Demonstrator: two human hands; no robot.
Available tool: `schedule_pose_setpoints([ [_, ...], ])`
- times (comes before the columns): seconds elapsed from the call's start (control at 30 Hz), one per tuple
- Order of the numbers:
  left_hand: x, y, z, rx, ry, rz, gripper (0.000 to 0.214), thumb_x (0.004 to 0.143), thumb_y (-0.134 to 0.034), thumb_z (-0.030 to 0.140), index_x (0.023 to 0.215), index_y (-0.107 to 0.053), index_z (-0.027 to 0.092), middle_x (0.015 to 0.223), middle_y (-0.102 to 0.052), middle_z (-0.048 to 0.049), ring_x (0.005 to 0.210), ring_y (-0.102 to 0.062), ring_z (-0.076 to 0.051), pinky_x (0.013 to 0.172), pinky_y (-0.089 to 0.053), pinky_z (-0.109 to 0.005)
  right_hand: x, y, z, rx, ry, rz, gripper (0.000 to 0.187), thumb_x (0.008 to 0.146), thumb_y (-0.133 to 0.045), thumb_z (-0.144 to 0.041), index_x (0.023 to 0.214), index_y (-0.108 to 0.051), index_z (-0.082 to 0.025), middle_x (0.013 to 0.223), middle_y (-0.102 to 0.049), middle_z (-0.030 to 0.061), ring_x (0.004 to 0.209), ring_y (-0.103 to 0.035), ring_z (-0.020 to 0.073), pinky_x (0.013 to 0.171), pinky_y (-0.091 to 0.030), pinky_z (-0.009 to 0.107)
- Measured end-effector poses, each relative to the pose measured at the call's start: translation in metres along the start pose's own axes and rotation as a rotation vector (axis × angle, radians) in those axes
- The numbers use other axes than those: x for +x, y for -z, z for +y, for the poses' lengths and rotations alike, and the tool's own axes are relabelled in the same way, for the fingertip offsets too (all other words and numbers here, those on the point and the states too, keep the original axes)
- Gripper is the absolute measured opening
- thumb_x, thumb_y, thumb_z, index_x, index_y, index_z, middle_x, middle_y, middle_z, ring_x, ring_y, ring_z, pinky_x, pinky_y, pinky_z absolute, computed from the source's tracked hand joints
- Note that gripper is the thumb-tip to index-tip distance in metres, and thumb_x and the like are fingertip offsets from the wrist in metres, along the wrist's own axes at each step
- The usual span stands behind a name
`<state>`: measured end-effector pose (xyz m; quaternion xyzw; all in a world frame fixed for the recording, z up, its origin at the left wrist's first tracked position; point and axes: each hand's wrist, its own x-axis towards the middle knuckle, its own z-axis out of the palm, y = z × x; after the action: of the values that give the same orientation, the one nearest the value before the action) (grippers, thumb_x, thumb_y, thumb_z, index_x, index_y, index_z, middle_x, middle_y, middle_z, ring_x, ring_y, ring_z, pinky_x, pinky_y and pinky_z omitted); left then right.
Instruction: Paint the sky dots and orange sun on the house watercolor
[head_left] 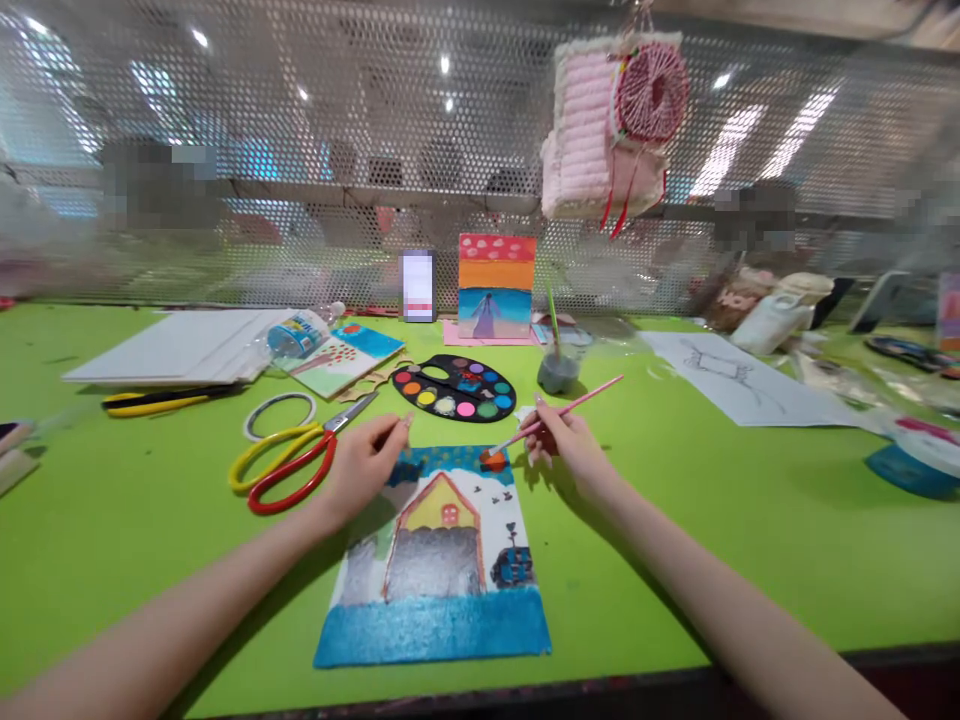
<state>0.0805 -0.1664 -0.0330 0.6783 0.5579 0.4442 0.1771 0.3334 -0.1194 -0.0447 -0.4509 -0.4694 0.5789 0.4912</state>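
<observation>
A painting of a house point(439, 560) lies on the green table point(712, 540) in front of me. My right hand point(566, 440) is closed on a pink paintbrush point(559, 415); its tip touches an orange spot at the painting's upper right corner. My left hand point(371, 460) rests on the painting's upper left corner, fingers loosely curled and pressing on the sheet. A black oval paint palette point(455, 387) with several colour wells sits just beyond the painting. A small grey water cup point(558, 370) with a green brush in it stands to the palette's right.
Yellow and red scissors point(289, 462), a tape ring point(279, 413), white sheets point(176, 345), a glue bottle point(296, 335) and a small picture point(341, 360) lie left. A phone point(418, 285) and a striped painted canvas point(496, 287) lean on the mesh screen. A pencil sketch point(739, 385) lies right.
</observation>
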Motion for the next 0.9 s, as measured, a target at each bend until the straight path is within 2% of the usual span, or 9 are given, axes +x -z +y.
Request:
schedule_pose_setpoints([
  [0.1,0.002,0.004,-0.019,0.028,0.027,0.024,0.038,0.085,-0.048,0.040,0.054,-0.049,0.019,0.044,-0.038,0.0051,0.043,-0.035,-0.010,0.044,-0.028,-0.024,-0.003,0.001,0.004,0.025,0.030,0.032,0.047,0.070,-0.070,-0.060,0.062,-0.064,-0.014,0.047,-0.058,0.0006,0.035,-0.052,0.0071,0.031,-0.035,0.015],
  [0.2,0.002,0.003,-0.025,0.010,0.031,0.007,0.039,0.085,-0.049,0.040,0.052,-0.047,0.020,0.043,-0.038,0.0049,0.043,-0.035,-0.010,0.043,-0.028,-0.023,-0.003,0.006,0.009,0.062,0.047,0.035,0.046,0.070,-0.070,-0.060,0.065,-0.064,-0.014,0.047,-0.058,-0.0002,0.035,-0.051,0.0070,0.032,-0.037,0.017],
  [0.47,0.004,0.002,-0.027,-0.116,0.250,0.014,0.038,0.082,-0.050,0.048,0.056,-0.052,0.020,0.037,-0.038,0.0063,0.034,-0.033,-0.009,0.037,-0.026,-0.023,0.007,0.018,0.018,0.089,0.015,0.040,0.046,0.069,-0.070,-0.060,0.064,-0.061,-0.015,0.044,-0.055,-0.0025,0.033,-0.046,0.0059,0.032,-0.036,0.017],
  [0.63,0.004,0.003,-0.025,-0.133,0.274,-0.002,0.039,0.081,-0.050,0.048,0.055,-0.051,0.020,0.036,-0.038,0.0061,0.033,-0.033,-0.008,0.035,-0.025,-0.022,0.006,0.016,0.019,0.064,-0.012,-0.011,0.046,0.069,-0.072,-0.059,0.062,-0.063,-0.014,0.045,-0.057,-0.0001,0.033,-0.048,0.0071,0.030,-0.034,0.017],
  [0.9,0.005,0.004,-0.022,-0.154,0.302,-0.004,0.038,0.080,-0.052,0.049,0.055,-0.051,0.020,0.036,-0.038,0.0062,0.032,-0.033,-0.009,0.035,-0.026,-0.022,0.005,0.018,0.019,0.048,0.006,0.050,0.044,0.072,-0.070,-0.056,0.060,-0.062,-0.014,0.042,-0.055,-0.0006,0.031,-0.045,0.0060,0.028,-0.031,0.016],
])
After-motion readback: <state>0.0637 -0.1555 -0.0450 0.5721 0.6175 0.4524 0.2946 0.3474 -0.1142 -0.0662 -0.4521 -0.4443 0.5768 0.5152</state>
